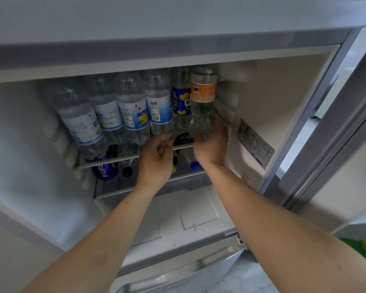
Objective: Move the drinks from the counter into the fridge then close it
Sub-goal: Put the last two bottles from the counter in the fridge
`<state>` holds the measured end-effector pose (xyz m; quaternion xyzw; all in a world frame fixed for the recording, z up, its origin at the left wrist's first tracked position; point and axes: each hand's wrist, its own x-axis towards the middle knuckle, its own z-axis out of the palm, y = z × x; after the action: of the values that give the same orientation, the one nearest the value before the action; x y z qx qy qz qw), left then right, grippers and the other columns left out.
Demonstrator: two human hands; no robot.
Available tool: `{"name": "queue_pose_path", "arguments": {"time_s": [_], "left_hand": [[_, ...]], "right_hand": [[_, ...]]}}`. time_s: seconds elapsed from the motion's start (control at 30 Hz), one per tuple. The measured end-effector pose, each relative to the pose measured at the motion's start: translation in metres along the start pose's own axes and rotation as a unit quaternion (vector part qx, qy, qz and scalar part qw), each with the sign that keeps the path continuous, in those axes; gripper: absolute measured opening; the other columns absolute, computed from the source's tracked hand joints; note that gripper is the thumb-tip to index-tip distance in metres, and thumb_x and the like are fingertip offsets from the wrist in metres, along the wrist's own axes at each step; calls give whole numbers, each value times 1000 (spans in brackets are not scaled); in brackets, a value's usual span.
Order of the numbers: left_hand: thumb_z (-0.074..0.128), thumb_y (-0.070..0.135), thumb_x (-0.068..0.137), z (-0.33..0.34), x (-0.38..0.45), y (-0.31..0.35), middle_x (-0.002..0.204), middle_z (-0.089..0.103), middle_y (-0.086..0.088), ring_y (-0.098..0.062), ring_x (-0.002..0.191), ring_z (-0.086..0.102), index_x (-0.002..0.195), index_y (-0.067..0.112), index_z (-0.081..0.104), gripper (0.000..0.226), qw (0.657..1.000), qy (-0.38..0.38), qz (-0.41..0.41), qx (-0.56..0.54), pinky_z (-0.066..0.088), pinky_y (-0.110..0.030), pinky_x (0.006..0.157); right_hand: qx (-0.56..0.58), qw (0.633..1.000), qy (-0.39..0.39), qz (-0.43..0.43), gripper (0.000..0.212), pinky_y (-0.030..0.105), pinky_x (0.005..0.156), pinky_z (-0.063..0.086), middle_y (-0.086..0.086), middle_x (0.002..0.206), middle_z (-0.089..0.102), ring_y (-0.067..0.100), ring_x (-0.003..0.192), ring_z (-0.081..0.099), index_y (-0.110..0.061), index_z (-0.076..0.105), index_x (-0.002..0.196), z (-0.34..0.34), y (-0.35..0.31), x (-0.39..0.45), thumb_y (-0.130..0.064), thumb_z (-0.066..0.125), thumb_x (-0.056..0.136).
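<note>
Where shelf point(135, 154) hides lower bottles point(106, 168), labels unreadable.

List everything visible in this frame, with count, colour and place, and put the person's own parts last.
Fridge: one, white inside, door open at right.
Upper shelf: one, clear with white rim, holds the upright row.
Water bottles: four, clear with white-blue labels, left and middle of upper shelf.
Pepsi bottle: one, clear with blue label, right of the water bottles.
Fanta bottle: one, clear with orange label, far right of the row.
Lower-shelf bottles: several, one blue Pepsi; count unclear.
Left hand: one, fingers curled at the shelf rim.
Right hand: one, grips the Fanta bottle's base.
</note>
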<state>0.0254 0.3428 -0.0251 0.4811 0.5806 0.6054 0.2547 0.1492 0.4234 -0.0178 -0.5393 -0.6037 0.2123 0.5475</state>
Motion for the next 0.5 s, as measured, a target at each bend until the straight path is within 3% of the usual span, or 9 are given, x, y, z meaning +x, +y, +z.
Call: {"name": "queue_pose_path", "arguments": {"time_s": [0.13,0.27,0.4,0.5], "left_hand": [[55,18,99,2,-15,-5,98,68,15,-4,94,66,97,37,63,21,998,51,27,6,58,-47,86],[50,13,101,7,-29,-14,88,67,11,-2,84,64,93,24,63,19,995,79,55,10,58,-42,79],[47,14,102,10,-45,-24,82,64,15,7,77,61,94,17,63,18,994,94,53,24,45,-9,71],[47,21,102,10,-63,-24,81,63,15,6,77,59,93,20,64,19,993,101,38,52,42,-6,67]], "right_hand": [[1,1000,4,-1,32,38,84,53,8,114,63,25,104,59,-8,61,120,-6,10,-19,-14,67,89],[13,999,-32,18,6,27,67,46,1,91,67,16,81,61,-14,62,96,-13,19,-40,-19,63,94],[-2,998,-51,23,30,17,51,34,-11,62,52,3,56,47,-22,50,72,-23,23,-63,-34,58,98],[-24,996,-84,20,43,25,49,32,-8,55,45,7,51,41,-17,45,63,-34,24,-79,-38,55,100]]}}
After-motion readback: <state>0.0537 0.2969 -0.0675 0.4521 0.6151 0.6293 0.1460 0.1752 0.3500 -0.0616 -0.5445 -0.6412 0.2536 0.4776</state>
